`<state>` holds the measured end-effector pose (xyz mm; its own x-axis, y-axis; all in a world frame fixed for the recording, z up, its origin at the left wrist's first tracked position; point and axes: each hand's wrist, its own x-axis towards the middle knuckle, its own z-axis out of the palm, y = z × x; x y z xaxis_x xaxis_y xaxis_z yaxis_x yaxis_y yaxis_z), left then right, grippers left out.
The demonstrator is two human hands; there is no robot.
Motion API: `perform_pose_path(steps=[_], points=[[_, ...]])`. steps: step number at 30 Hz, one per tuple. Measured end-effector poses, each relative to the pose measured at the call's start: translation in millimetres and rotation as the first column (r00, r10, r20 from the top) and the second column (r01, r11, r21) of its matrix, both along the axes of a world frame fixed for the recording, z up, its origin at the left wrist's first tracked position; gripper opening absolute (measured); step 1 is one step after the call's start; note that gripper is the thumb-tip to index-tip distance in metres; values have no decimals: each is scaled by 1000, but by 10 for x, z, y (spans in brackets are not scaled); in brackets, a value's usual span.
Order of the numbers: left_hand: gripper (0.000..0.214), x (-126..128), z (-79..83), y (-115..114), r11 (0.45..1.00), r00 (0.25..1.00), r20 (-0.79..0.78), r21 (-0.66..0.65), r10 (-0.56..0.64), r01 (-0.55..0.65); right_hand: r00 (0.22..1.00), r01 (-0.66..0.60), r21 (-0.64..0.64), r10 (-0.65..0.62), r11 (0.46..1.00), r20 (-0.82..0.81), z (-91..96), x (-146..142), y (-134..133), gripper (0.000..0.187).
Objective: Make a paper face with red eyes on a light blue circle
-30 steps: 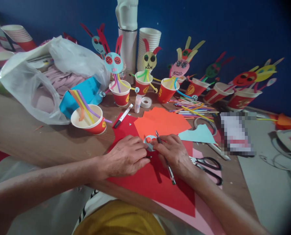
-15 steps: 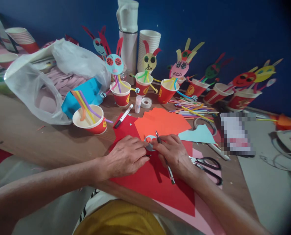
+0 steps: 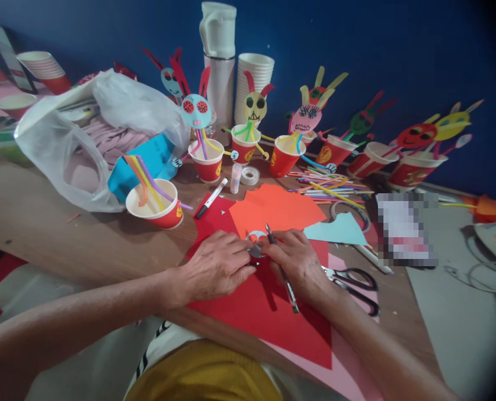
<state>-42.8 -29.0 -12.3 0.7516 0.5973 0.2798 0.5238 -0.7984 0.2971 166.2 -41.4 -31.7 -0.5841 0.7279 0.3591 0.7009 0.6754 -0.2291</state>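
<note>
My left hand [image 3: 216, 267] rests on a red paper sheet [image 3: 268, 312], fingers curled, pinching the edge of a small grey tape ring [image 3: 256, 243]. My right hand [image 3: 295, 259] pinches the same ring from the other side and holds a thin dark pen [image 3: 283, 273] tucked between its fingers, tip pointing away from me. An orange paper sheet [image 3: 276, 209] lies just beyond the ring. Both forearms stretch over the wooden table's near edge.
Black scissors [image 3: 354, 281] lie right of my right hand. A cup of straws [image 3: 156, 203], a marker [image 3: 212, 197], a tape roll [image 3: 250, 175], loose straws [image 3: 331, 186] and a row of cups with paper faces [image 3: 254, 106] stand behind. A plastic bag [image 3: 93, 133] fills the left.
Both hands stay on the small ring with only slight finger shifts. The camera view has drifted a little, so the table items sit slightly further right.
</note>
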Motion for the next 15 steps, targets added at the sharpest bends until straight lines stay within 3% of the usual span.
perform_pose_path(steps=[15], points=[[23, 0, -33, -9, 1000, 1000, 2, -9, 2, -2, 998, -27, 28, 28, 999, -53, -59, 31, -8, 33]])
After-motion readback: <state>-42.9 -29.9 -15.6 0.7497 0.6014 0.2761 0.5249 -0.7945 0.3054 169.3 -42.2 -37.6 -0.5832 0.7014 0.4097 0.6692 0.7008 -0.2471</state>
